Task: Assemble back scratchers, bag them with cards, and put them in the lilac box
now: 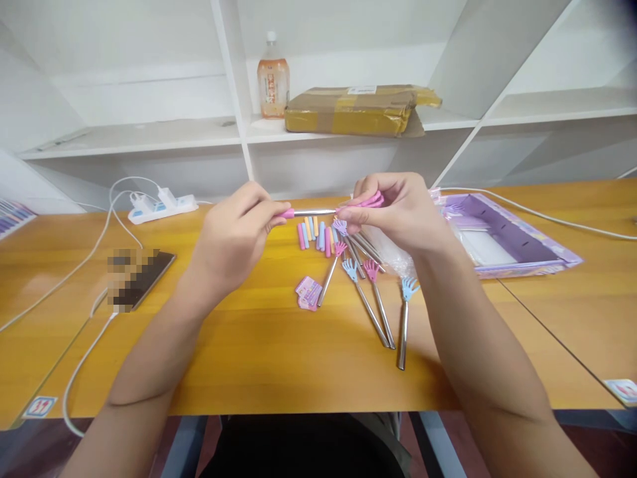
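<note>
A metal rod (314,212) with a pink end spans level between both hands above the table. My left hand (242,232) pinches its pink handle end. My right hand (391,206) is closed round the other end, where a pink hand-shaped head (373,200) pokes out between the fingers. Below lie several similar rods, among them a blue-headed one (404,318), a pink-headed one (382,305) and another blue-headed one (367,302). Short pink, blue and yellow tubes (321,236) rest in a group behind them. Small purple cards (308,293) lie at the left.
A purple open box (527,232) and clear plastic wrap (398,257) are at the right. On the left are a dark phone (149,282), white cables and a power strip (166,207). The shelf holds a taped carton (348,113) and an orange bottle (273,83).
</note>
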`<state>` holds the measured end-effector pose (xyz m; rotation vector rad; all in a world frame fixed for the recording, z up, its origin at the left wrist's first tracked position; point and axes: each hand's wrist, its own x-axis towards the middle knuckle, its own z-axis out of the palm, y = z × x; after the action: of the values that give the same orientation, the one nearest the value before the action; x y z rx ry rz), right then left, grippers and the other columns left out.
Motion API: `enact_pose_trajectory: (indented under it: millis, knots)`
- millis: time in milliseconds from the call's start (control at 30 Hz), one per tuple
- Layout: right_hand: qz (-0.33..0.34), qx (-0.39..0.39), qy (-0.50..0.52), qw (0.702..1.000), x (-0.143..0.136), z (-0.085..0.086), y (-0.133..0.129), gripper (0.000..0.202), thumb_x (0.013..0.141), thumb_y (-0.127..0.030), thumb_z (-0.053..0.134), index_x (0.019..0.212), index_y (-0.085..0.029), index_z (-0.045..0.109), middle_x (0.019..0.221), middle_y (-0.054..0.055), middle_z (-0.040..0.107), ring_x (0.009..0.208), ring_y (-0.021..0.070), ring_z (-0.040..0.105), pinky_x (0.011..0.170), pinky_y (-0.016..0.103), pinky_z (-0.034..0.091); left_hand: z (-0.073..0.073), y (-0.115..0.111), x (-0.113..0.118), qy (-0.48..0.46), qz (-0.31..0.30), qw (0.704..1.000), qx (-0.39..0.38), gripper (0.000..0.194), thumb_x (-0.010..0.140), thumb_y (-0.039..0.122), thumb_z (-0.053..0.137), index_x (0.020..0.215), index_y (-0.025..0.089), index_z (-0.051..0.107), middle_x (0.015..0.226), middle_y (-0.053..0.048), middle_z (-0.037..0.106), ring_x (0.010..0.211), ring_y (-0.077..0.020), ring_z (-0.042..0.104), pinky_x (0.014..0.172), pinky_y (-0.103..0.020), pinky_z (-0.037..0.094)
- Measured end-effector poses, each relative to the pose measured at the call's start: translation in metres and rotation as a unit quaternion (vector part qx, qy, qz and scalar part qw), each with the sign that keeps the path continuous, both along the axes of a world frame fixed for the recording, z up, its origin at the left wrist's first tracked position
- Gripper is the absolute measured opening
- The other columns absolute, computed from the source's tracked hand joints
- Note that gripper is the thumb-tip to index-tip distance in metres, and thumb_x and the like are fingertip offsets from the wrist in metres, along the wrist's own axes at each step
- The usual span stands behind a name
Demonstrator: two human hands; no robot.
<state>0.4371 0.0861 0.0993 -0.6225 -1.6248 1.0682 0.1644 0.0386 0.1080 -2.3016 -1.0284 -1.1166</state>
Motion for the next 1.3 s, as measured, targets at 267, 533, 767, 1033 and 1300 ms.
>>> enact_pose_trajectory:
  millis: [267,533,767,1033,1300]
  knots:
    - [0.010,-0.015,0.006,1.000,-0.001,-0.002,0.000,0.049,0.058,-0.040,0.109,0.063,-0.023,0.064,0.065,0.000,0.070,0.059,0.0151,0.069,0.052,0.032,0.055,0.000,-0.007,0.002,0.009,0.008,1.000,0.008,0.020,0.111,0.034,0.055,0.109,0.030,0.075,0.093,-0.004,0.074,0.079,-0.0184,0.069,0.071,-0.034,0.057]
    - [-0.002,0.047,-0.114,0.992,0.009,0.009,-0.006,0.038,0.069,-0.048,0.103,0.078,-0.026,0.074,0.082,0.003,0.077,0.076,0.0206,0.073,0.066,0.038,0.062,0.011,-0.005,-0.009,0.048,-0.042,0.992,-0.110,0.017,0.109,0.030,0.061,0.104,0.023,0.076,0.096,-0.006,0.075,0.083,-0.0189,0.070,0.077,-0.033,0.055]
    - [-0.075,0.216,-0.242,0.943,0.026,0.025,-0.016,0.032,0.071,-0.029,0.102,0.093,-0.033,0.079,0.108,0.004,0.073,0.100,0.0277,0.069,0.088,0.047,0.061,0.013,-0.004,-0.013,0.069,-0.027,0.979,-0.187,0.023,0.111,0.034,0.057,0.106,0.022,0.075,0.096,-0.005,0.077,0.084,-0.0189,0.070,0.081,-0.032,0.054]
    - [-0.100,0.324,-0.371,0.865,0.027,0.024,-0.022,0.006,0.102,-0.030,0.069,0.103,-0.027,0.074,0.110,0.007,0.074,0.094,0.0255,0.069,0.083,0.042,0.054,0.012,-0.004,-0.014,0.053,-0.032,0.973,-0.221,0.023,0.108,0.033,0.062,0.127,0.024,0.070,0.118,-0.006,0.076,0.095,-0.0190,0.072,0.087,-0.032,0.056]
    - [-0.119,0.327,-0.380,0.857,0.027,0.026,-0.023,0.011,0.099,-0.024,0.062,0.102,-0.028,0.072,0.104,0.005,0.075,0.091,0.0248,0.069,0.080,0.039,0.053,0.014,-0.007,-0.008,-0.058,-0.020,0.981,-0.181,0.016,0.107,0.025,0.058,0.095,0.024,0.068,0.105,-0.003,0.078,0.086,-0.0174,0.070,0.081,-0.033,0.056]
